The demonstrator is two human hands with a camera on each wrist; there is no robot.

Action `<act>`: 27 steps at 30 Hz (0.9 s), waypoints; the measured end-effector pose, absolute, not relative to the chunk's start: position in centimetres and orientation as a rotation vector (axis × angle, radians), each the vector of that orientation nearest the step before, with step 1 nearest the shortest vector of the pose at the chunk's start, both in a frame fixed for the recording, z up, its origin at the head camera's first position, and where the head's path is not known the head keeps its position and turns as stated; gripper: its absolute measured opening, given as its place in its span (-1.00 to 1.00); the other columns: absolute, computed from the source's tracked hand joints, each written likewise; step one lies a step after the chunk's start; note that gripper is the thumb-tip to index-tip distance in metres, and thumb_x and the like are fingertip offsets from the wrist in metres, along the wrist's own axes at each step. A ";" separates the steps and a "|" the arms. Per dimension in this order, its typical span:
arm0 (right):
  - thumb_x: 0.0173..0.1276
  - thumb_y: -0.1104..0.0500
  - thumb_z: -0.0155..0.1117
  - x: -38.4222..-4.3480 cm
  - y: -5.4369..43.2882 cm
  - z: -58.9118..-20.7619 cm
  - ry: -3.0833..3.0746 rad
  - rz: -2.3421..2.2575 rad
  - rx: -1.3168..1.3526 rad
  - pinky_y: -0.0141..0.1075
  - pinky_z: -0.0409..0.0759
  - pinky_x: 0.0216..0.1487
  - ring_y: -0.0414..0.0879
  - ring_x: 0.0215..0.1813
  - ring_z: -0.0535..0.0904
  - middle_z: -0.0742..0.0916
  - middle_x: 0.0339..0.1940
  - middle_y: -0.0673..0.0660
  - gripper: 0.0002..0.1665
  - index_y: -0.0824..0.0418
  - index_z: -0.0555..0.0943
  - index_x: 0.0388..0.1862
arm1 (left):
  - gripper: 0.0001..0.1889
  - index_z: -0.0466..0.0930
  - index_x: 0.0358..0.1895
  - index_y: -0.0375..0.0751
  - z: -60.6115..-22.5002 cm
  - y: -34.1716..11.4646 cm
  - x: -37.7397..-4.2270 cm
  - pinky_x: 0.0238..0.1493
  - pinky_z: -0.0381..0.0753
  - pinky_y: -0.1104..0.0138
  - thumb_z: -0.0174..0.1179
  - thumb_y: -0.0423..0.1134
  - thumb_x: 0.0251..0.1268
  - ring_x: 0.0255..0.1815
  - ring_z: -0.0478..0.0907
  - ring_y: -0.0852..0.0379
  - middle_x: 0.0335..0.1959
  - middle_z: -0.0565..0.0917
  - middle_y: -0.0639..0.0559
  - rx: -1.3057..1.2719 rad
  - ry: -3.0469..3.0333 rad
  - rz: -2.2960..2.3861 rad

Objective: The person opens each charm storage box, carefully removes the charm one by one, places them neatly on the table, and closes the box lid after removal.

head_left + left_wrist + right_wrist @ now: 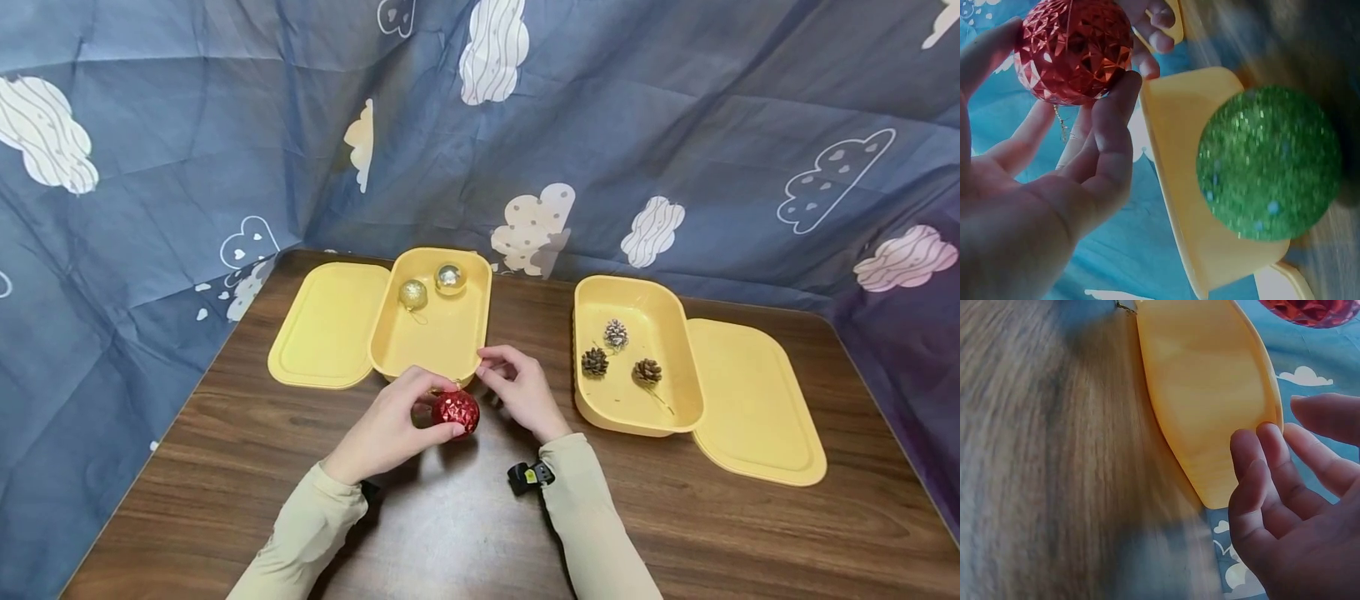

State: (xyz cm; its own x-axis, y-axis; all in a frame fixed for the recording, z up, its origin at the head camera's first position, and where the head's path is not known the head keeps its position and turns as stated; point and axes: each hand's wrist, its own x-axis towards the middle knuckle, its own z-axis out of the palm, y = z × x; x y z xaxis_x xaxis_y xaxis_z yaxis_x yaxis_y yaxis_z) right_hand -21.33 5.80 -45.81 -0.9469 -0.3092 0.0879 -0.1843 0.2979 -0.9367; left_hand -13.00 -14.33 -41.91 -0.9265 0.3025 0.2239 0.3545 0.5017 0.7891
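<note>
My left hand (390,423) grips a shiny red faceted Christmas bauble (456,413) between thumb and fingers, in front of the left yellow box (431,343). In the left wrist view a gold hanging loop (1062,122) dangles from the red bauble. A green glitter bauble (1269,164) is by the box's front wall, mostly hidden behind my left hand in the head view. My right hand (525,397) is at the box's near right corner, fingertips right at the rim, fingers loosely bent. Inside that box lie a gold glitter bauble (413,294) and a shiny gold bauble (450,279).
A second yellow box (637,421) on the right holds three pine cones, one of them a brown pine cone (647,372). Flat yellow lids lie outside each box, a left lid (326,325) and a right lid (761,400). A blue cloud-print cloth (420,150) hangs behind the wooden table (750,533).
</note>
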 end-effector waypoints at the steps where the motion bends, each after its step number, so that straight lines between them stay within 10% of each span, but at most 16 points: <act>1: 0.31 0.28 0.27 -21.4 5.9 -45.8 2.434 -1.739 -0.458 -0.23 0.62 -0.43 0.03 -0.31 0.63 0.72 -0.18 0.25 -0.66 0.29 0.61 0.06 | -0.59 0.57 0.00 -0.04 -42.0 -14.2 -13.0 -0.02 0.64 0.28 0.44 -0.16 0.05 -0.10 0.60 0.23 -0.11 0.55 0.12 -0.594 -2.682 -1.420; 15: 0.35 0.32 0.19 -20.2 5.9 -42.5 2.400 -1.676 -0.419 0.03 0.59 -0.52 -0.23 -0.55 0.50 0.70 -0.13 0.39 -0.66 0.40 0.56 0.09 | -0.59 0.57 0.03 -0.03 -42.6 -12.1 -12.2 -0.08 0.54 0.32 0.37 -0.02 0.12 -0.13 0.50 0.23 -0.15 0.55 0.15 -0.598 -2.855 -1.166; 27: 0.35 0.19 0.26 -21.6 6.3 -45.7 2.390 -1.712 -0.418 -0.16 0.57 -0.58 0.17 -0.45 0.60 0.73 -0.16 0.27 -0.67 0.21 0.62 0.08 | -0.65 0.54 0.04 -0.01 -43.2 -11.3 -11.9 -0.03 0.57 0.26 0.26 -0.01 0.23 -0.11 0.52 0.21 -0.15 0.55 0.12 -0.604 -2.904 -1.161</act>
